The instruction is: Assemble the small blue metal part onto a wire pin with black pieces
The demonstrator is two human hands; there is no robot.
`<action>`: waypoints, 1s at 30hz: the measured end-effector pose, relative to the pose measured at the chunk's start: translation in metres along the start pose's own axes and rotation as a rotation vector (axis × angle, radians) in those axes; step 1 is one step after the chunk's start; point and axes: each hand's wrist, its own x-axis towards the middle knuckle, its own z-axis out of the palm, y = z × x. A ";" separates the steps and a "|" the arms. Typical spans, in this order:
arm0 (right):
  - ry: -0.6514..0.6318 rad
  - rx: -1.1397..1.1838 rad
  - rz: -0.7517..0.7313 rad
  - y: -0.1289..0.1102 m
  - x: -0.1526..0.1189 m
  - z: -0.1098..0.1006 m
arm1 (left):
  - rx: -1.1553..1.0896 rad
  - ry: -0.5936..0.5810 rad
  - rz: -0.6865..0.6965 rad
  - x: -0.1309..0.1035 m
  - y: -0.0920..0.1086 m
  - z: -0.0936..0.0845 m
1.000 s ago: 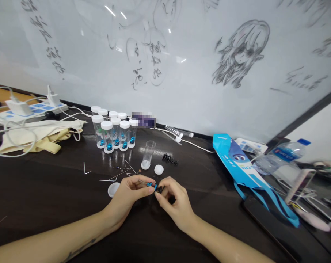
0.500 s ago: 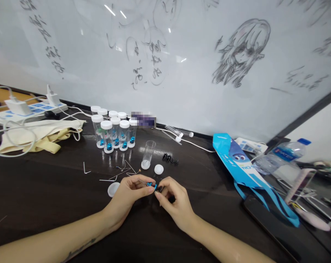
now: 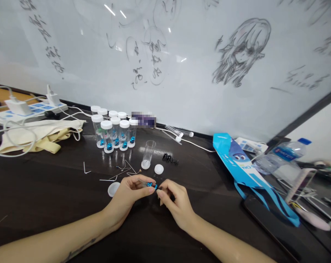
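Observation:
Between the thumb and fingers of my left hand [image 3: 136,188] is a small shiny blue metal part [image 3: 150,185], with a thin rod-like piece running back toward the palm. My right hand [image 3: 176,199] is closed in a pinch at the right end of the blue part. A small dark piece [image 3: 160,189] shows at its fingertips, mostly hidden. Just beyond the hands stand an open clear tube [image 3: 148,155] and a white cap [image 3: 159,169]. Another white cap [image 3: 114,189] lies beside my left wrist. Several black curled pieces [image 3: 170,159] sit to the right of the tube.
Several capped tubes [image 3: 106,137] with blue parts inside stand at the back left. Hex keys [image 3: 107,179] and thin wires [image 3: 129,166] lie left of centre. A blue bag [image 3: 234,160] and a water bottle [image 3: 286,155] are at right, a power strip [image 3: 39,108] at left.
My right fingers have shifted and curled around the dark piece, so less of it shows. My left hand and the blue part stay almost in place.

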 end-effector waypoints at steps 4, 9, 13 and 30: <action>0.029 0.037 -0.010 0.003 -0.001 0.003 | -0.005 0.004 0.001 0.000 0.000 0.000; 0.019 0.040 0.000 0.003 -0.001 0.003 | 0.000 0.011 0.004 0.000 0.001 0.001; -0.012 0.014 0.016 0.000 0.000 0.001 | 0.013 0.005 0.006 -0.001 0.001 0.000; 0.025 0.026 -0.012 -0.001 0.000 0.002 | -0.027 -0.017 -0.004 0.000 0.000 0.000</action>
